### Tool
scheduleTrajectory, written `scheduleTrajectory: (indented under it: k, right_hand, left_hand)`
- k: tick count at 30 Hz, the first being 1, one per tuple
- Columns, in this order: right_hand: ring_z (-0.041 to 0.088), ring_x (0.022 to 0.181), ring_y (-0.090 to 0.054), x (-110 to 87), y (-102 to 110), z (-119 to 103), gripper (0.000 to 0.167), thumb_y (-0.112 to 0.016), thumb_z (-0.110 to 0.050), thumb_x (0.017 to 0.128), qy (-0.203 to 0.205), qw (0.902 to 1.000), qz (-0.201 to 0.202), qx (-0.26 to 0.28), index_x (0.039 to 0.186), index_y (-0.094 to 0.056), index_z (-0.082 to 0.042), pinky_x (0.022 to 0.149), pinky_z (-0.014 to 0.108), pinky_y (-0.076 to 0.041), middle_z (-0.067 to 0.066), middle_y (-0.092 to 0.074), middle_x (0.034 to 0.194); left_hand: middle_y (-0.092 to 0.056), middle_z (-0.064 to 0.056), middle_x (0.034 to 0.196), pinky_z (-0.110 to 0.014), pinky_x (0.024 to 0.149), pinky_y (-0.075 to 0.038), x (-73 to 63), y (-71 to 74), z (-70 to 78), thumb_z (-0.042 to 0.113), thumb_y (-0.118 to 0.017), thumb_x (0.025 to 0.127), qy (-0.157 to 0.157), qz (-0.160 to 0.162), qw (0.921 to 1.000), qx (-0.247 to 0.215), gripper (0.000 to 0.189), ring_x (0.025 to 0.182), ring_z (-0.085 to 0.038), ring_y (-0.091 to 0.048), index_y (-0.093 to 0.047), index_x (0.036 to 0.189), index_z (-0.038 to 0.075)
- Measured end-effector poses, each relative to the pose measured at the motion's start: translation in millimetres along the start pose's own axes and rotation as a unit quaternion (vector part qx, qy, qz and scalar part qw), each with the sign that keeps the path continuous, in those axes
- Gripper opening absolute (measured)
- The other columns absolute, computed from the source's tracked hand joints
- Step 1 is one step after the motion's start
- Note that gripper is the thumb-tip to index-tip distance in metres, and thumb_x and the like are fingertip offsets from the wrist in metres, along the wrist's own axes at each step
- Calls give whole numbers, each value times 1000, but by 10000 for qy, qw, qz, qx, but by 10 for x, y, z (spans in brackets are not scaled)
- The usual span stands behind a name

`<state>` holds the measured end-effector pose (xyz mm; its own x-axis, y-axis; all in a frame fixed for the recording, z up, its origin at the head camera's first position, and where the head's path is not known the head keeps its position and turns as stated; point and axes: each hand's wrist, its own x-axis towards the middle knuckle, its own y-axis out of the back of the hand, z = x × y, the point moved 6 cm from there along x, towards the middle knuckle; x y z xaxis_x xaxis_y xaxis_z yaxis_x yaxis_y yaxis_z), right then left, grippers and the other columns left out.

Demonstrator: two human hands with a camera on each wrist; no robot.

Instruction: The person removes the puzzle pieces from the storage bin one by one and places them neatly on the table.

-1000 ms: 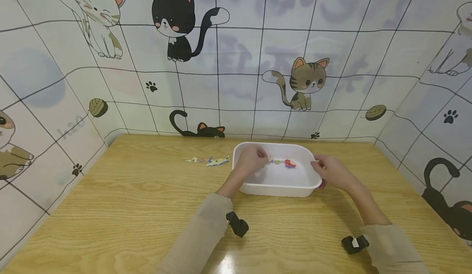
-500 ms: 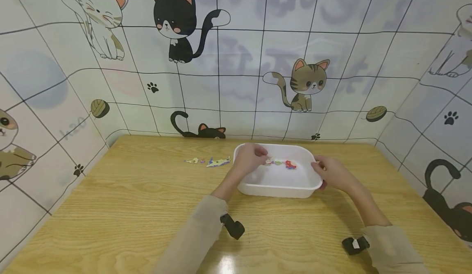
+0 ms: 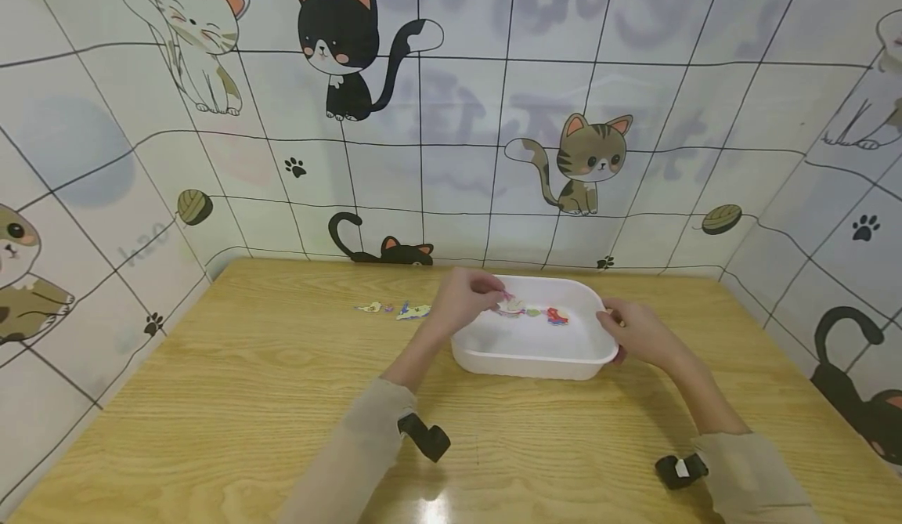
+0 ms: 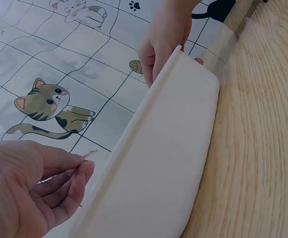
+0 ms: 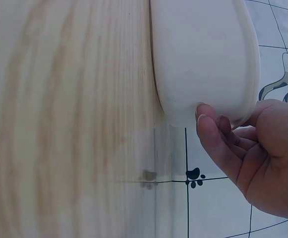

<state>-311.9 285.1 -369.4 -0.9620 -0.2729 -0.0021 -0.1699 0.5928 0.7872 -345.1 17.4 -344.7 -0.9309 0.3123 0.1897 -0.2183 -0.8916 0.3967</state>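
Note:
A white plastic tub with rounded corners stands on the wooden table. Between thumb and fingertips my left hand pinches a thin, pinkish sticker-like cut-out, raised over the tub's left side. Seen edge-on in the left wrist view, its printed picture is hidden there. My right hand grips the tub's right end, thumb at the rim and fingers against the outer wall. Inside the tub lie a red and blue cut-out, a small green one and others partly behind the left hand.
Left of the tub, several flat cut-outs lie in a row on the table, among them a yellow one and a yellow and blue one. A cat-printed sheet walls the table at the back and sides.
My left hand has drawn back leftward and slightly up from the tub's middle, and the pinched cut-out now shows at its fingertips. The right hand keeps its grip on the tub.

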Motion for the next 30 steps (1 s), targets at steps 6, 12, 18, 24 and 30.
scheduleTrajectory:
  k: [6, 12, 18, 24, 30]
  right_hand:
    - [22, 53, -65, -1, 5, 0, 47, -48, -8, 105, 51, 10000, 22, 48, 139, -37, 21, 55, 41, -58, 20, -67, 92]
    - [22, 53, -65, -7, 11, -10, 46, -48, -7, 105, 126, 9998, 30, 126, 139, -37, 21, 54, 42, -57, 20, -68, 91]
    - [22, 54, -66, -10, 1, -7, 46, -48, -7, 105, 83, 9999, 1, 88, 140, -37, 21, 55, 41, -58, 20, -68, 91]
    - [22, 54, -66, -7, 5, -1, 46, -48, -8, 106, 115, 9999, 2, 125, 140, -37, 21, 54, 40, -58, 19, -68, 91]
    - [22, 53, -66, -9, 3, 3, 44, -48, -9, 106, 133, 9999, 27, 107, 139, -39, 20, 54, 40, -58, 21, -68, 93]
  left_hand:
    - [-76, -9, 91, -30, 76, -56, -51, 169, 11, 5, -71, 93, -282, 60, 9989, -382, 10, 79, -23, -73, -75, 101, 1]
    - [-75, -15, 92, -30, 76, -57, -94, 350, -24, 3, -73, 91, -352, 220, 9976, -557, 12, 80, -30, -73, -75, 102, -2]
    - [-75, -18, 92, -31, 70, -56, -162, 542, -68, 5, -74, 91, -386, 334, 9970, -581, 13, 82, -34, -72, -75, 102, -1]
    - [-73, -23, 97, -35, 76, -59, -201, 740, -178, 3, -73, 91, -591, 280, 9935, -933, 14, 90, -45, -69, -73, 102, -6]
    - [-74, -18, 96, -39, 79, -59, -258, 967, -320, 6, -73, 92, -444, 395, 9953, -764, 17, 83, -29, -72, -73, 106, -4]
